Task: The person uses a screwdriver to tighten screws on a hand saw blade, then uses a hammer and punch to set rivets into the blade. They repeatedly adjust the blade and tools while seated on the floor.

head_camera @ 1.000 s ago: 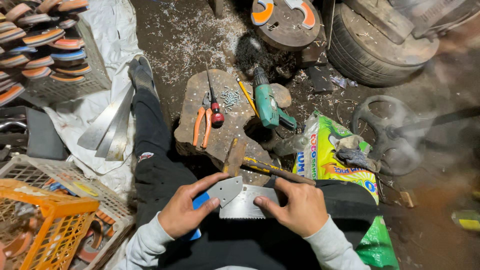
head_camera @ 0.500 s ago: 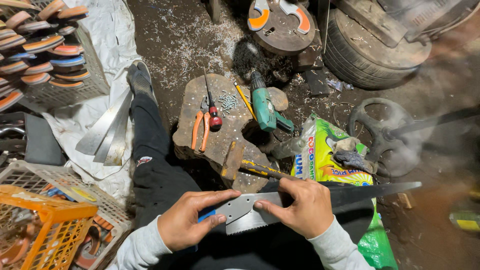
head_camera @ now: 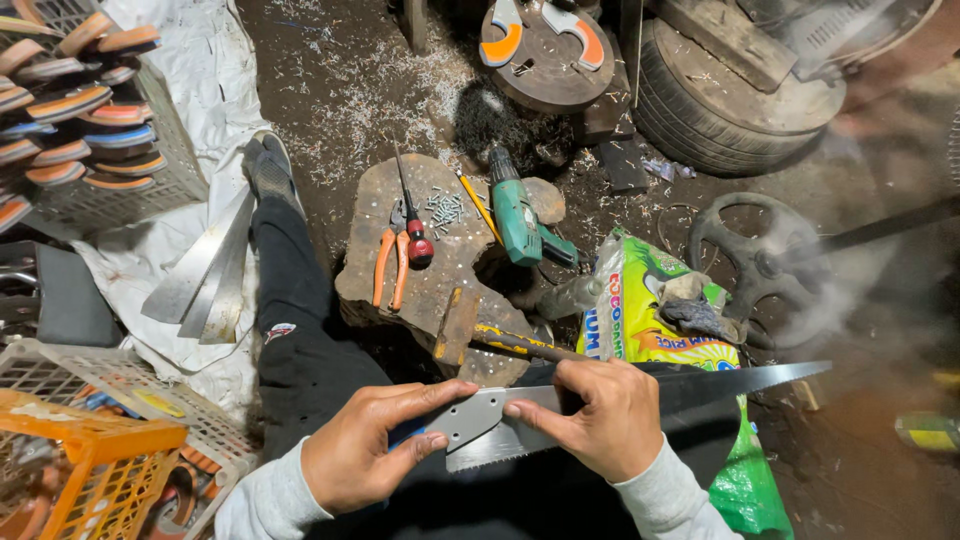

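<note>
Head view: we pinch two long toothed steel saw blades (head_camera: pixel 600 410) flat together over our lap, just below the worn wooden block (head_camera: pixel 440 290). Our left hand (head_camera: pixel 365 455) clamps the butt end, our right hand (head_camera: pixel 605 420) grips mid-blade. We'd judge: keep edges aligned, fingers off the teeth.

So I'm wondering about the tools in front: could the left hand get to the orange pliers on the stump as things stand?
Probably not right away: the left hand grips the saw blade's end. Otherwise the way looks open; the orange pliers lie uncovered on the stump just ahead.
</note>
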